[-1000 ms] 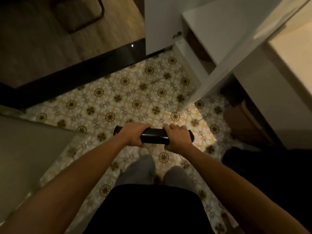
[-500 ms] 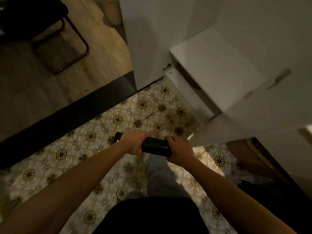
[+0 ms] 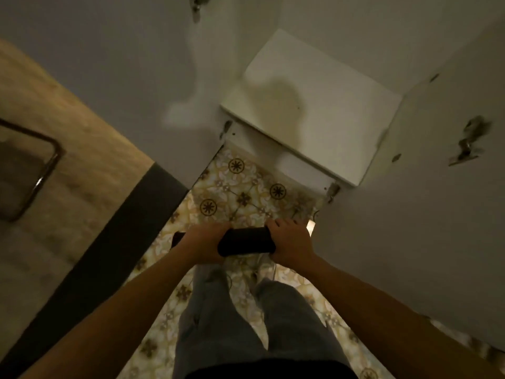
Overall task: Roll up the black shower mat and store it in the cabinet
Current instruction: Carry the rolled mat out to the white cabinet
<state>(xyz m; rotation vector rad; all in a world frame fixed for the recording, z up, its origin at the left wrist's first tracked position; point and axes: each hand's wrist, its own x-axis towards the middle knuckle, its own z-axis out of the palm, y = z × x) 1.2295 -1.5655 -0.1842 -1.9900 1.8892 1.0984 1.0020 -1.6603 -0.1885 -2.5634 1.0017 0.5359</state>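
Note:
The black shower mat (image 3: 246, 241) is rolled into a tight tube and held level in front of me, above the patterned tile floor. My left hand (image 3: 205, 243) grips it near its left end, whose tip pokes out beyond the hand. My right hand (image 3: 291, 242) grips the right end. Straight ahead stands the white cabinet with both doors swung open; its white shelf (image 3: 314, 105) shows between the left door (image 3: 153, 64) and the right door (image 3: 426, 201).
Yellow-brown patterned tiles (image 3: 240, 195) cover the floor under my feet. A dark threshold strip (image 3: 109, 255) runs diagonally on the left, with wood flooring (image 3: 82, 149) beyond it and a metal chair leg (image 3: 41, 170) at the far left. Hinges (image 3: 468, 143) sit on the right door.
I have stepped closer to the cabinet with the rolled mat in both hands. The shelf and open doors now fill the view ahead.

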